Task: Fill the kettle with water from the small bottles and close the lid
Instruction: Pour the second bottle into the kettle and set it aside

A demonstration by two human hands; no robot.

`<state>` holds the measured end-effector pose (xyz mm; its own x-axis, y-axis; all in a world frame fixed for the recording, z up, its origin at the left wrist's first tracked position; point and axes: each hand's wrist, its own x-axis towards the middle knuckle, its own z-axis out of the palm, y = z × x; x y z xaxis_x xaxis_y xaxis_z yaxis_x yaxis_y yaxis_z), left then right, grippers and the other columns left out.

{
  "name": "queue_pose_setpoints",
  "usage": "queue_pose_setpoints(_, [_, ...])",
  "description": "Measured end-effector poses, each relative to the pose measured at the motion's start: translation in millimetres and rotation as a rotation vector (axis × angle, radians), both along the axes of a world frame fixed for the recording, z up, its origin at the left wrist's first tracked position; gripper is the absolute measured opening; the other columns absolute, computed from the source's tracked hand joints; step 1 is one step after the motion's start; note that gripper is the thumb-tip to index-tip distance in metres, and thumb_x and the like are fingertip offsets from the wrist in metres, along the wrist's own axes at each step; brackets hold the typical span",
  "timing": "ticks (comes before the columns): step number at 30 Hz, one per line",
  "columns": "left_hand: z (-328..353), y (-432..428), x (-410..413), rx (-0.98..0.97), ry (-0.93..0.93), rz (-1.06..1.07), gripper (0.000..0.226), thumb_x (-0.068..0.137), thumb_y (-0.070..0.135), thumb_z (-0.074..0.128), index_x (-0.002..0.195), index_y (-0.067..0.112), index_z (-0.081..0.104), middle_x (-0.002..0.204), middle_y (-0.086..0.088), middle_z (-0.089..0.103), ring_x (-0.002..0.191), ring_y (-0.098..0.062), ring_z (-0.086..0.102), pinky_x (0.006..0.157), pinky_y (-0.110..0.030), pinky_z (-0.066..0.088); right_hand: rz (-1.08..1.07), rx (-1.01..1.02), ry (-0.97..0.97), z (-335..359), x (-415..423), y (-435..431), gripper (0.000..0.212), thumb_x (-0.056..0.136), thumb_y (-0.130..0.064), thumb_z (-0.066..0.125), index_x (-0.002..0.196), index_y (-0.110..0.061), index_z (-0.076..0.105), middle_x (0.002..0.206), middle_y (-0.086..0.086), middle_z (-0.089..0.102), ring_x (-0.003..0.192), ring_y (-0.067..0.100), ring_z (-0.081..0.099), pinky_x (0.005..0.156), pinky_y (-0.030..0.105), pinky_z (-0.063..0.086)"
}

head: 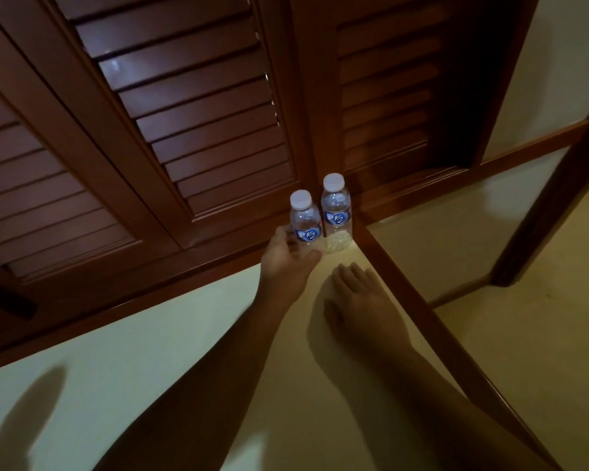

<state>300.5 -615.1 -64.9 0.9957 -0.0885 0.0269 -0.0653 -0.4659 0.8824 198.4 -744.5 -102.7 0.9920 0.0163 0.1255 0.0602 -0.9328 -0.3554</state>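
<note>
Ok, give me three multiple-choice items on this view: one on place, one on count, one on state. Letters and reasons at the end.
1. Where do the bottles stand?
A. At the far corner of the counter, by the louvred doors
B. On the floor
C. In the middle of the counter

2. How many bottles show?
A. One
B. Two
C. Four

3. What is the state of the caps?
A. Both off
B. One off
C. Both on

Answers:
1 A: the left bottle and right bottle stand at the counter corner, against the doors.
2 B: only these two appear.
3 C: each carries a white cap; the left hand is curled at the left bottle's base, the right hand lies flat on the counter.
</note>
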Motion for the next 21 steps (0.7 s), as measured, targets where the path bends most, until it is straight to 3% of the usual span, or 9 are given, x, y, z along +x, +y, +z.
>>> queue_pose_setpoints(4, [-2, -2, 0, 0.020, 0.017, -0.014, 0.044, 0.089, 0.030, 0.081, 0.128, 0.025, 0.060, 0.113, 0.008, 0.069, 0.098, -0.004, 0.065, 0.073, -0.022, 0.050, -0.004, -0.036, -0.004, -2, -1, 1, 0.078, 0.094, -0.047, 0.010, 0.154, -0.005, 0.036, 0.161, 0.015, 0.034, 0.154, 0.031, 0.021, 0.126, 0.047, 0.015])
queue_pose_setpoints(7, [-4, -1, 1, 0.029, 0.030, -0.024, 0.045, 0.091, 0.030, 0.080, 0.130, 0.023, 0.059, 0.113, 0.007, 0.068, 0.099, -0.005, 0.064, 0.074, -0.021, 0.049, 0.008, -0.085, 0.009, 0, -1, 3, 0.077, 0.096, -0.046, 0.007, 0.155, -0.004, 0.033, 0.163, 0.016, 0.030, 0.154, 0.032, 0.019, 0.127, 0.047, 0.012])
queue_pose_setpoints(13, [-5, -2, 2, -0.008, 0.044, -0.034, 0.045, 0.089, 0.028, 0.082, 0.128, 0.024, 0.061, 0.102, 0.015, 0.065, 0.094, -0.001, 0.063, 0.073, -0.017, 0.048, -0.010, -0.118, -0.014, -5, -2, 4, 0.068, 0.099, -0.041, 0.021, 0.146, 0.001, 0.047, 0.152, 0.022, 0.046, 0.147, 0.039, 0.036, 0.120, 0.054, 0.028])
queue_pose_setpoints(17, [-2, 6, -1, -0.093, 0.088, -0.056, 0.059, 0.085, 0.027, 0.086, 0.136, 0.026, 0.058, 0.114, 0.018, 0.064, 0.109, -0.002, 0.063, 0.086, -0.020, 0.053, 0.003, -0.115, -0.002, 1, -4, 5, 0.072, 0.099, -0.047, 0.013, 0.150, -0.006, 0.042, 0.157, 0.017, 0.041, 0.150, 0.034, 0.030, 0.124, 0.051, 0.020])
queue_pose_setpoints(21, [4, 36, -33, -0.183, 0.102, -0.011, 0.077, 0.071, 0.045, 0.088, 0.140, 0.030, 0.057, 0.125, 0.015, 0.067, 0.120, -0.008, 0.067, 0.104, -0.032, 0.056, 0.067, -0.091, -0.144, 6, -14, 17, 0.058, 0.102, -0.045, 0.027, 0.130, -0.010, 0.064, 0.132, 0.012, 0.066, 0.129, 0.031, 0.058, 0.117, 0.054, 0.035])
